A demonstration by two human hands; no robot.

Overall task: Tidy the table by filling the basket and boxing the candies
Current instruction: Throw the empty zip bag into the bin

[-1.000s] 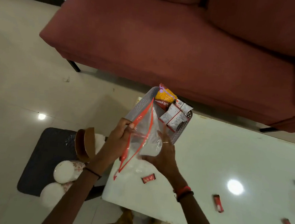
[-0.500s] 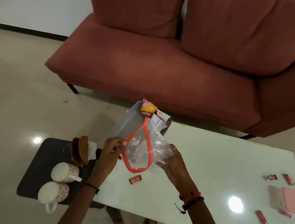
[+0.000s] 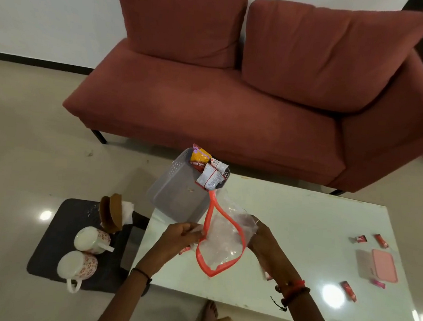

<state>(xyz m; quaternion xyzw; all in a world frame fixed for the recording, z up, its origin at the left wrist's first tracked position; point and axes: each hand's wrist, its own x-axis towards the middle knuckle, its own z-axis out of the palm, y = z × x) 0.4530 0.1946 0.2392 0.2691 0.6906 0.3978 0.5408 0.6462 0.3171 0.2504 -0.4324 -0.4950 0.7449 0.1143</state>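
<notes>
2 mugs (image 3: 92, 240) (image 3: 77, 265), 1 basket (image 3: 177, 198), 1 box (image 3: 384, 267), 1 bag (image 3: 224, 247)

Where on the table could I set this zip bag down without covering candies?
The widest bare patch is mid-table, between the zip bag and the pink box, reaching back to the table's far edge beside the basket. It is crowded around the pink box, ringed by candies, and beneath the held bag.

Bare table (image 3: 302, 218) between basket (image 3: 177, 198), box (image 3: 380, 268)

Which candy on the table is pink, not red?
The small pink candy lying right by the near edge of the pink box. The other candies nearby, like the one to its left, are red.
</notes>
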